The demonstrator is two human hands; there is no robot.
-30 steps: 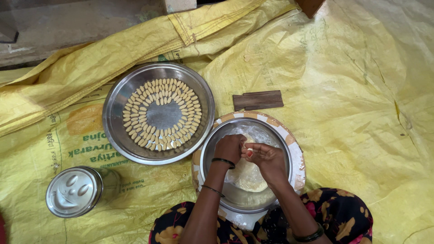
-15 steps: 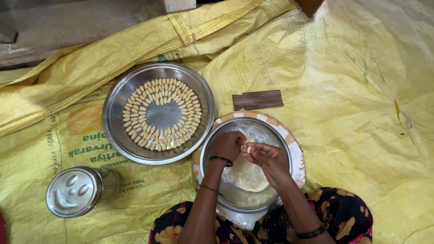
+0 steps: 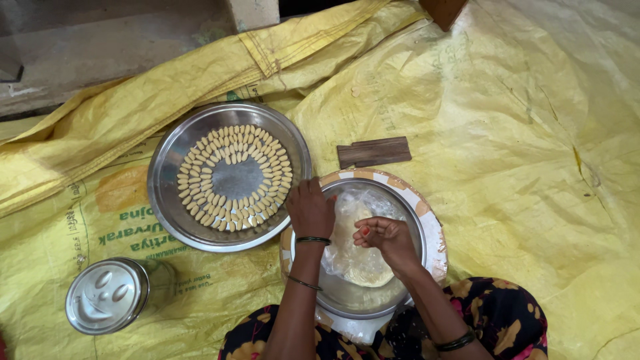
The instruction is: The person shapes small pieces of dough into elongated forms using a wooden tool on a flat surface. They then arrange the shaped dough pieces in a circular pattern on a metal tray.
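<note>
Tray [image 3: 167, 200] left of bowl [image 3: 373, 307]; wooden block [image 3: 373, 152] behind bowl.

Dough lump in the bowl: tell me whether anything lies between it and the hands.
Clear plastic wrap lines the bowl around the dough lump, but nothing visibly blocks either the right hand or left hand.

left hand [image 3: 309, 210] rests palm-down at the left rim of a steel bowl [image 3: 407, 220] holding dough in clear plastic [image 3: 363, 257], right hand [image 3: 383, 235] loosely curled above it, steel plate [image 3: 167, 193] ringed with small dough pieces [image 3: 233, 175] to the left, lidded tin [image 3: 107, 295], wooden piece [image 3: 373, 151], yellow sheet [image 3: 520, 133].
</note>
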